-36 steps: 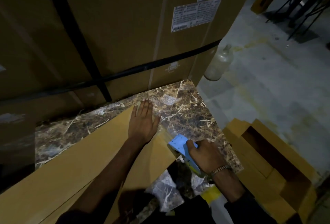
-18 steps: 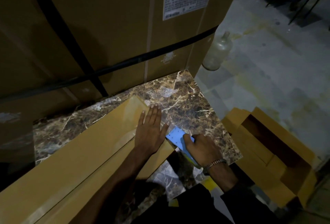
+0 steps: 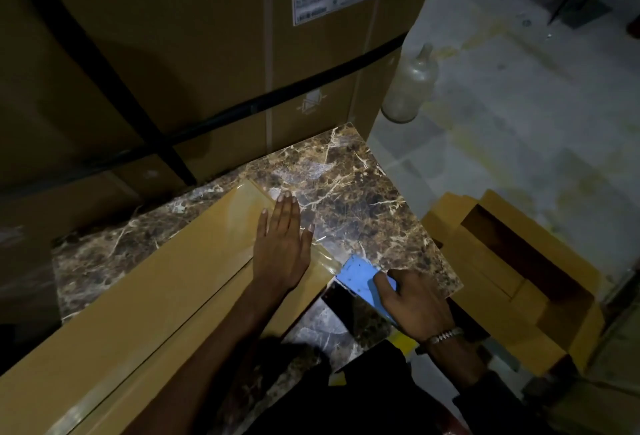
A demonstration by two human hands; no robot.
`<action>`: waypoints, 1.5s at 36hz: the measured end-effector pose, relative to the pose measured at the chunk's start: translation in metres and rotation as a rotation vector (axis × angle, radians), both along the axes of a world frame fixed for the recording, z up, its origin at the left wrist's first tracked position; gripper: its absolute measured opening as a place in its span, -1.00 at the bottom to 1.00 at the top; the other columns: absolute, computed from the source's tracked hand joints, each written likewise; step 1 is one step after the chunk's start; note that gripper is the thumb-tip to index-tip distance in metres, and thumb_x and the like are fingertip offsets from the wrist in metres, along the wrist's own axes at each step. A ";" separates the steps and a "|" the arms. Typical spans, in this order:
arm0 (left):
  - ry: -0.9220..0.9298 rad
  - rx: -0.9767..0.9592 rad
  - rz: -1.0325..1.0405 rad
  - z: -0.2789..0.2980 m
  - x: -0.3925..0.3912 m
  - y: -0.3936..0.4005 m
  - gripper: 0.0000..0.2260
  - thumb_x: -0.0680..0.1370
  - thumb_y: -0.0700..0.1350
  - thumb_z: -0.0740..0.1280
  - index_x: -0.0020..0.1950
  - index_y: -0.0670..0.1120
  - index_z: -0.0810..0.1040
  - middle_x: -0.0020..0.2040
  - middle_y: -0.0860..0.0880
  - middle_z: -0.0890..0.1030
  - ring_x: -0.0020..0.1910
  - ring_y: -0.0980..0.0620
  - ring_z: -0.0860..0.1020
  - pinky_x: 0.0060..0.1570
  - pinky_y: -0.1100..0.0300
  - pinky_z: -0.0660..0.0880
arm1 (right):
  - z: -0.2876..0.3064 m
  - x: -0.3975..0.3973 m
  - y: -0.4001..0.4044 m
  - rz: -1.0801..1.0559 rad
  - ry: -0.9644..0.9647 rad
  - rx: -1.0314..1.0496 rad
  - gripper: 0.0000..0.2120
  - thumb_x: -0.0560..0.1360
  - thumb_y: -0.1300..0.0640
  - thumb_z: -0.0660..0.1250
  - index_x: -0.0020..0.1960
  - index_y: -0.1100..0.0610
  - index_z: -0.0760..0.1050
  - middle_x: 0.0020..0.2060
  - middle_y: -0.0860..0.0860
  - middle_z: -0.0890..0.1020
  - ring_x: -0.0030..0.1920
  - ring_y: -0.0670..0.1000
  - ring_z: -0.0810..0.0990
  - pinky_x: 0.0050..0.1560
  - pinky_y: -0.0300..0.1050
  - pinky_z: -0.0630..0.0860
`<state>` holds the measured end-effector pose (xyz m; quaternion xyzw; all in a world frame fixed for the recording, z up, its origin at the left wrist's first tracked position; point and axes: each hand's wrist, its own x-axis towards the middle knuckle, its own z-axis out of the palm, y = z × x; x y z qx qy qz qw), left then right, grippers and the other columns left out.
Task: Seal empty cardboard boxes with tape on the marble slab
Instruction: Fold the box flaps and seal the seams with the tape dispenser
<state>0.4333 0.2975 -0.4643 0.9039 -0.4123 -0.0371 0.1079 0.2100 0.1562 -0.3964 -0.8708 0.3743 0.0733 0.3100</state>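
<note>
A long flat cardboard box (image 3: 145, 292) lies diagonally across the brown marble slab (image 3: 363, 199). Glossy clear tape runs along its middle seam and over its far end. My left hand (image 3: 282, 251) lies flat with straight fingers on the box's right end, pressing the tape down. Just right of that end, my right hand (image 3: 414, 303) grips a blue tape dispenser (image 3: 360, 278) at the slab's front right part. A short strip of tape stretches from the box end to the dispenser.
A very large strapped carton (image 3: 194, 53) with a white label rises behind the slab. A dusty glass bottle (image 3: 410, 88) stands on the concrete floor at its right corner. Open cardboard boxes (image 3: 512, 278) lie on the floor to the right.
My left hand has slid toward the box's right end, smoothing the tape. The dispenser in my right hand has stayed close to that end.
</note>
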 end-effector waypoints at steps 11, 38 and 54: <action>-0.026 0.049 -0.106 -0.010 -0.034 -0.014 -0.33 0.76 0.25 -0.04 0.70 -0.20 0.17 0.71 -0.14 0.13 0.72 -0.06 -0.02 0.64 -0.19 0.02 | -0.017 -0.006 0.007 -0.041 -0.011 0.048 -0.47 0.63 -0.24 0.11 -0.26 0.18 0.31 -0.45 0.12 0.24 -0.43 0.14 0.26 -0.31 0.00 0.15; -0.012 -0.006 -0.080 -0.003 -0.036 -0.014 -0.37 0.76 0.19 -0.05 0.67 -0.23 0.22 0.70 -0.18 0.16 0.71 -0.11 0.04 0.67 -0.12 -0.07 | -0.043 -0.019 0.012 0.043 0.051 -0.175 -0.21 0.48 -0.61 -0.05 -0.17 0.07 0.56 -0.50 0.09 0.36 -0.53 0.07 0.31 -0.44 -0.01 0.18; 0.004 0.012 -0.090 -0.006 -0.036 -0.013 -0.36 0.76 0.20 -0.12 0.69 -0.20 0.17 0.72 -0.16 0.10 0.72 -0.10 -0.04 0.67 -0.14 -0.08 | -0.073 -0.015 -0.004 0.021 0.084 -0.430 -0.36 0.55 -0.42 0.12 -0.07 0.11 0.67 -0.48 0.12 0.55 -0.53 0.18 0.50 -0.44 -0.15 0.10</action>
